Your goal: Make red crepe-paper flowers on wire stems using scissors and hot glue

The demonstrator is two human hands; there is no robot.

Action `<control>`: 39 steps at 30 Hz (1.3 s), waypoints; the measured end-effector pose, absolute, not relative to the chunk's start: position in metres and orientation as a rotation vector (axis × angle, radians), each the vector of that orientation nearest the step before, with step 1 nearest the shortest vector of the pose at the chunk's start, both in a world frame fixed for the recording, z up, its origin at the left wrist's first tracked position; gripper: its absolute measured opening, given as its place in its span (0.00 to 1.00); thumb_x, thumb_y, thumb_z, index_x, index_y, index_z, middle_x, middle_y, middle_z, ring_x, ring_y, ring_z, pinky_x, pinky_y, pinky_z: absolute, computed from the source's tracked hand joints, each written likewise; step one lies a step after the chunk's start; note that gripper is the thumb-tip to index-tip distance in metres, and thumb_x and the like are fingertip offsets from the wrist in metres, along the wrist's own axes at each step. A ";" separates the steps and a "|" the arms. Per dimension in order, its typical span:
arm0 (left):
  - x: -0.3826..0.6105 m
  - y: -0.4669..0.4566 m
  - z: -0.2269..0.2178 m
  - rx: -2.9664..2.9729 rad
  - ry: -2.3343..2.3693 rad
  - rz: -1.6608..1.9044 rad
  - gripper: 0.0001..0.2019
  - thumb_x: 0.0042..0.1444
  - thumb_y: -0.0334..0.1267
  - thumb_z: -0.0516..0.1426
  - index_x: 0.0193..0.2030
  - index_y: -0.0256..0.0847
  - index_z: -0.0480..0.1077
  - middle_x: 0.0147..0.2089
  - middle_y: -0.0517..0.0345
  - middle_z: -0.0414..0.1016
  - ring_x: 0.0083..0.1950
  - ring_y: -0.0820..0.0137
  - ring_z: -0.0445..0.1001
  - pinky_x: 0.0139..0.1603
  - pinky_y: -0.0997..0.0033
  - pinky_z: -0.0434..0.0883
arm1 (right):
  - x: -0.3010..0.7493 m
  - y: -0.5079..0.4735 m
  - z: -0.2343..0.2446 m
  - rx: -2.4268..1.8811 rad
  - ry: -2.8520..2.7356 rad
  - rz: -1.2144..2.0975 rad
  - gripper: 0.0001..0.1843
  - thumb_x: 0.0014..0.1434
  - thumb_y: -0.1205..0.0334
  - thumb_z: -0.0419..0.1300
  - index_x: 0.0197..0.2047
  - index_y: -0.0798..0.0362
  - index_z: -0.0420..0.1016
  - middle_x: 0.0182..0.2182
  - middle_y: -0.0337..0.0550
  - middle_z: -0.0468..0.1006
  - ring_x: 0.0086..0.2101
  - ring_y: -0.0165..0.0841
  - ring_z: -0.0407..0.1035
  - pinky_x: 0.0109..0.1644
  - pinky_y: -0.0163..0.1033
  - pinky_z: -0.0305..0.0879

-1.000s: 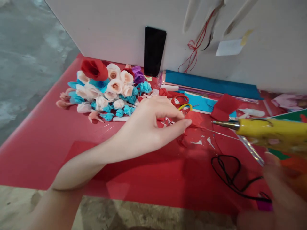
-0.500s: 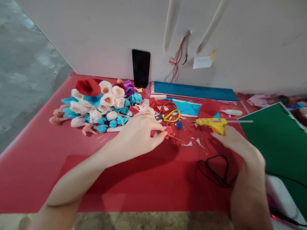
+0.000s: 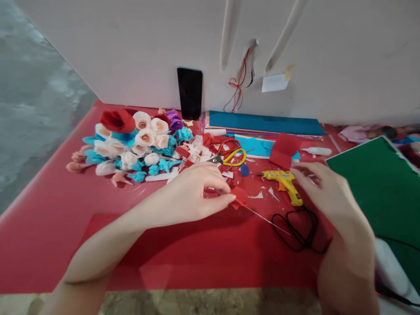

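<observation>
My left hand [image 3: 200, 192] pinches a small red paper flower [image 3: 239, 196] between thumb and fingertips. A thin wire stem runs from it toward the lower right. My right hand [image 3: 328, 197] is just right of the yellow glue gun [image 3: 285, 179], holding nothing, its thumb and fingers apart. The gun lies on the red table, nozzle pointing left, and its black cord [image 3: 298, 236] is looped below the handle. Beyond my left hand are scissors with red and yellow handles [image 3: 234, 158]. Folded red paper [image 3: 284, 151] sits behind the gun.
A heap of paper flowers [image 3: 144, 138] in white, blue, red and purple covers the back left. A phone [image 3: 190, 94] leans on the white wall. Blue paper [image 3: 262, 123], a white glue bottle [image 3: 316, 151], paper scraps and a green board [image 3: 377, 183] lie around.
My right hand has let go of the glue gun, which now rests on the table, and has drawn slightly right. My left hand keeps the red flower, moved slightly toward me.
</observation>
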State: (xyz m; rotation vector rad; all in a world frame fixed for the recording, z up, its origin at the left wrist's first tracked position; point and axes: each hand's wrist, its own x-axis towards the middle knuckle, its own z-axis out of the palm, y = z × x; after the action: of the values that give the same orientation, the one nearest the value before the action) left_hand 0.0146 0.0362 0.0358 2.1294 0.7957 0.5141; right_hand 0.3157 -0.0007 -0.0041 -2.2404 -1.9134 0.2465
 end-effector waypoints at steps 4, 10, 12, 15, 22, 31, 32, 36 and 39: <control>0.018 0.033 0.033 2.134 0.737 0.485 0.11 0.56 0.34 0.55 0.24 0.36 0.72 0.24 0.58 0.69 0.31 0.72 0.64 0.42 0.67 0.63 | 0.268 -0.028 0.027 -1.819 -1.941 0.266 0.16 0.64 0.54 0.45 0.44 0.50 0.71 0.47 0.46 0.75 0.49 0.37 0.68 0.55 0.43 0.63; 0.019 0.031 0.034 2.149 0.640 0.481 0.10 0.57 0.33 0.55 0.26 0.35 0.73 0.25 0.59 0.71 0.31 0.75 0.67 0.49 0.66 0.63 | 0.230 -0.044 0.036 -1.428 -1.854 1.103 0.11 0.60 0.60 0.55 0.45 0.51 0.74 0.38 0.42 0.79 0.39 0.32 0.74 0.43 0.33 0.69; 0.020 0.030 0.036 2.132 0.619 0.473 0.10 0.57 0.32 0.55 0.25 0.35 0.73 0.25 0.59 0.71 0.31 0.75 0.66 0.49 0.67 0.64 | 0.227 -0.044 0.035 -1.435 -1.798 1.237 0.08 0.58 0.60 0.58 0.40 0.52 0.75 0.32 0.41 0.79 0.33 0.31 0.74 0.37 0.32 0.69; 0.021 0.030 0.039 2.113 0.596 0.444 0.11 0.57 0.31 0.55 0.25 0.36 0.72 0.25 0.59 0.71 0.31 0.75 0.65 0.45 0.69 0.65 | 0.226 -0.044 0.031 -1.435 -1.731 1.345 0.07 0.56 0.59 0.60 0.35 0.52 0.76 0.28 0.40 0.78 0.29 0.31 0.72 0.33 0.32 0.68; 0.021 0.029 0.038 2.085 0.589 0.445 0.11 0.57 0.33 0.55 0.24 0.36 0.71 0.24 0.60 0.69 0.29 0.74 0.64 0.42 0.69 0.65 | 0.223 -0.046 0.030 -1.429 -1.663 1.350 0.06 0.55 0.61 0.60 0.29 0.53 0.74 0.21 0.35 0.73 0.24 0.24 0.65 0.27 0.26 0.62; 0.023 0.027 0.037 2.070 0.638 0.456 0.10 0.57 0.32 0.55 0.24 0.36 0.69 0.24 0.62 0.67 0.29 0.76 0.62 0.41 0.70 0.66 | 0.220 -0.046 0.035 -1.401 -1.498 1.478 0.06 0.54 0.66 0.60 0.26 0.56 0.73 0.18 0.34 0.71 0.16 0.20 0.60 0.19 0.24 0.58; 0.023 0.027 0.038 2.067 0.639 0.463 0.10 0.57 0.32 0.55 0.24 0.36 0.69 0.24 0.62 0.67 0.29 0.76 0.62 0.41 0.70 0.66 | 0.220 -0.046 0.034 -1.403 -1.468 1.498 0.05 0.54 0.66 0.61 0.27 0.56 0.74 0.18 0.34 0.71 0.15 0.20 0.60 0.18 0.24 0.58; 0.025 0.026 0.040 2.034 0.637 0.488 0.10 0.57 0.32 0.55 0.25 0.37 0.68 0.25 0.61 0.68 0.29 0.75 0.64 0.38 0.71 0.67 | 0.221 -0.046 0.032 -1.368 -1.351 1.567 0.01 0.50 0.69 0.64 0.27 0.57 0.76 0.17 0.36 0.72 0.15 0.21 0.61 0.16 0.25 0.58; 0.024 0.026 0.040 1.984 0.624 0.502 0.13 0.60 0.36 0.52 0.25 0.38 0.70 0.25 0.61 0.70 0.29 0.74 0.67 0.34 0.72 0.67 | 0.223 -0.046 0.030 -1.312 -1.274 1.570 0.02 0.48 0.70 0.65 0.28 0.56 0.77 0.18 0.36 0.73 0.15 0.21 0.60 0.16 0.25 0.57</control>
State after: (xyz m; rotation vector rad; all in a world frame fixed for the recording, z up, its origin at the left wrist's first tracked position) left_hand 0.0242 0.0258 0.0396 1.9841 0.6243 0.5018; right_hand 0.2234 -0.0462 0.0301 -1.3124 -1.2743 1.5702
